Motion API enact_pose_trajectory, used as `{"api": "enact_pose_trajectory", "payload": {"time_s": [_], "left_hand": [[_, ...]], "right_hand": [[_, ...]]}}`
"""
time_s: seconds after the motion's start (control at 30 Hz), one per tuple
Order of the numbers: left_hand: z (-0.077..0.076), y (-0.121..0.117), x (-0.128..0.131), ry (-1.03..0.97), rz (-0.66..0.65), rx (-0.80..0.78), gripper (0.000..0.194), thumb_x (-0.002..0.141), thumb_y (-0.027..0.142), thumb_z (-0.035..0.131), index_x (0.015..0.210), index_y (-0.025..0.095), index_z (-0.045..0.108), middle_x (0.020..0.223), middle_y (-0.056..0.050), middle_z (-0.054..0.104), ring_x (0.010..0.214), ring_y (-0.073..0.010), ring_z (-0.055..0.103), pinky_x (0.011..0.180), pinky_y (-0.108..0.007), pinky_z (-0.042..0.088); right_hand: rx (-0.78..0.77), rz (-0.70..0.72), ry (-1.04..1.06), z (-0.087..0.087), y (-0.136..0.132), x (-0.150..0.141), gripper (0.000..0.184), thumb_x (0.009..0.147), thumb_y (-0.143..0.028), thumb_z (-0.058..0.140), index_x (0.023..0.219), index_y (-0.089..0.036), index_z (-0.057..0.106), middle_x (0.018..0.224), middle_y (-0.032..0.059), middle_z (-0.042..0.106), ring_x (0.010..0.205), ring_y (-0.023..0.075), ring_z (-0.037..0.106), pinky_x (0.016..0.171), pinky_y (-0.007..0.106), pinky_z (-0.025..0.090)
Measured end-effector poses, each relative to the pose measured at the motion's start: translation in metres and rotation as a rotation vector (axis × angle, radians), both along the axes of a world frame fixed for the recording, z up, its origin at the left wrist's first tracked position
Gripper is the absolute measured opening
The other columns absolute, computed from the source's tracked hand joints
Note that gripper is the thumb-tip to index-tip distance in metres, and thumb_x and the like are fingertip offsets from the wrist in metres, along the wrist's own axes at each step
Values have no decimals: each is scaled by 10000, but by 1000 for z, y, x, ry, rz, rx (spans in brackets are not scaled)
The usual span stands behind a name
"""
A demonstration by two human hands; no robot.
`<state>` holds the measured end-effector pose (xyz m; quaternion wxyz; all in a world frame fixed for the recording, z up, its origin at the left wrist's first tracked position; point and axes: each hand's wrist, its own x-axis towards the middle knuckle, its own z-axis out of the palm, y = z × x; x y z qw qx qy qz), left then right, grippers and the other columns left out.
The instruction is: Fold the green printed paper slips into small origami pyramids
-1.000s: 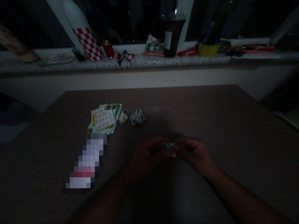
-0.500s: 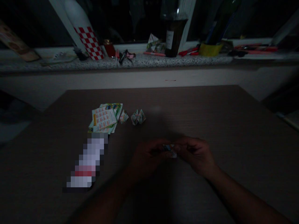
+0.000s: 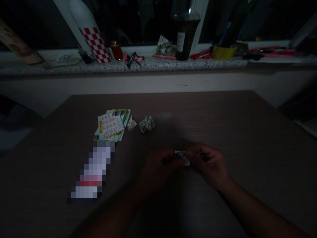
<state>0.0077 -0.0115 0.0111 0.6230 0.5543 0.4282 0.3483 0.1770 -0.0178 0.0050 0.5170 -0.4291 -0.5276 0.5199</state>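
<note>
In dim light, my left hand (image 3: 158, 168) and my right hand (image 3: 210, 163) meet over the brown table (image 3: 223, 115), both pinching a small folded piece of printed paper (image 3: 182, 157) between their fingertips, just above the tabletop. Farther back and to the left lie two small folded paper pieces (image 3: 147, 124), a third one (image 3: 131, 123) and a stack of printed paper sheets (image 3: 111, 125).
A blurred-out oblong object (image 3: 92, 172) lies at the left of the table. Behind the table, a stone windowsill (image 3: 148, 64) carries a dark bottle (image 3: 183, 36), a red-and-white chequered object (image 3: 95, 44), a yellow tape roll (image 3: 221, 52), pens and small clutter.
My hands have stayed in place, working the small folded paper slightly between the fingertips. The view has shifted a little.
</note>
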Motion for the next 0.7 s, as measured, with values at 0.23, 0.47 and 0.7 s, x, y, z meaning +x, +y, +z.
{"api": "enact_pose_trajectory", "payload": {"time_s": [0.23,0.47,0.7], "left_hand": [[3,0,-4,215,4,247,225,837,355,625,760,172,731,678,-6,704,640,-121,620,599,-201,420],[3,1,-3,99,3,114,233,814,356,648,739,141,700,666,-19,691,617,-120,612,593,-206,435],[2,5,-4,-12,-76,-76,199,773,317,689,723,128,651,618,-6,644,550,-110,584,556,-214,434]], "right_hand": [[-52,-3,13,1,0,-4,228,795,-372,682,720,-158,649,539,11,638,419,100,557,395,194,438],[-36,40,13,3,1,-2,230,810,-377,660,730,-162,636,564,13,642,458,111,569,428,208,443],[131,96,-317,-1,5,7,276,902,-358,534,709,-173,605,552,-18,546,492,92,492,456,203,373]]}}
